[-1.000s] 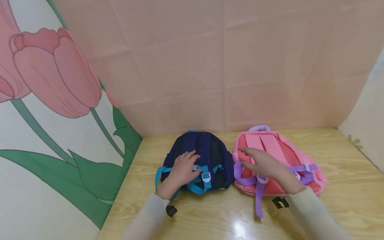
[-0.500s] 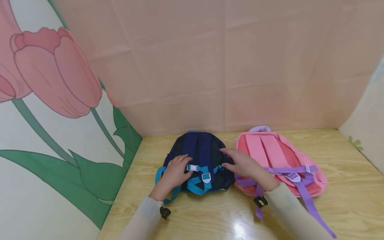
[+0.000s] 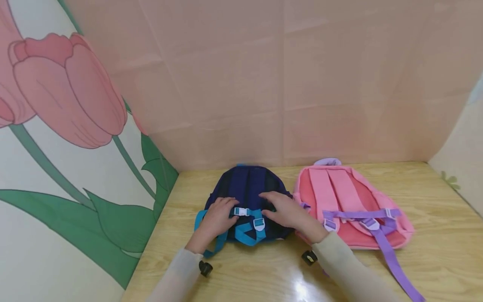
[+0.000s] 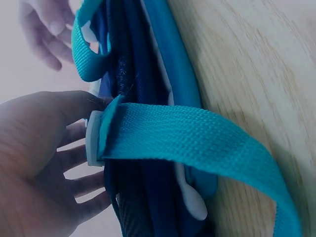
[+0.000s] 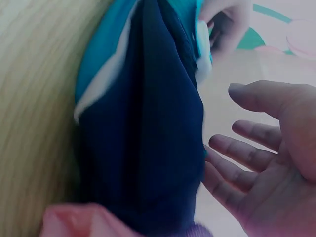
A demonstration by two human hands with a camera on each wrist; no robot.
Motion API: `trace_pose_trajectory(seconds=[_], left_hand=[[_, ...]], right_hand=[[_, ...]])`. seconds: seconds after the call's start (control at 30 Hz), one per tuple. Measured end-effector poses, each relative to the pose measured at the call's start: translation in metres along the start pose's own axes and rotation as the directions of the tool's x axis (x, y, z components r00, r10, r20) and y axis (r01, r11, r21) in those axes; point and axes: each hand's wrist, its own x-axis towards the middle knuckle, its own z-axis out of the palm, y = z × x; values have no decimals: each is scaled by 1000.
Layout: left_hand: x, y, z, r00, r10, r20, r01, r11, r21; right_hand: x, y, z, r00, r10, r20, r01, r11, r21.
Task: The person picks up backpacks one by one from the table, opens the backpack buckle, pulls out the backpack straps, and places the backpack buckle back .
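A navy backpack point(image 3: 254, 184) lies back side up on the wooden table, its blue straps point(image 3: 247, 239) joined by a white buckle point(image 3: 241, 212). My left hand point(image 3: 216, 216) rests on its left part, the fingertips right at the buckle. In the left wrist view the fingers point(image 4: 81, 185) are spread against the bag, and the thumb reaches beside a wide blue strap point(image 4: 182, 133). My right hand point(image 3: 286, 212) hovers over the bag's right part. Its fingers point(image 5: 247, 153) are loosely extended, with nothing held, in the right wrist view.
A pink backpack point(image 3: 351, 188) with purple straps lies close against the navy one on the right; one purple strap point(image 3: 396, 268) trails toward the front. The pinkish cloth backdrop point(image 3: 283, 84) rises behind the table point(image 3: 445, 235), and a tulip-painted wall point(image 3: 68, 167) stands left.
My right hand has moved left from the pink backpack to over the navy one. A purple strap now trails to the front right. My left hand has shifted slightly left and down.
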Motion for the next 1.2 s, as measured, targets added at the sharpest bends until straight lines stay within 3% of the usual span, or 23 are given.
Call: trace_pose_trajectory(seconds=[0.3,0.53,0.93,1.2], left_hand=[[0,1,-1,998,53,-45,-52,998,29],[-3,0,-3,995,56,-77,-55,998,16],[-2,-3,-1,995,35,-93,-39,998,-49],[-3,-5,1,993,38,-112,-50,994,-100]], right_hand=[[12,-11,19,998,-60,-17,61,998,21],[22,-14,33,993,-114,-42,115,993,24],[31,-18,47,990,-114,-80,116,993,19],[36,-20,54,997,-47,-59,49,998,36]])
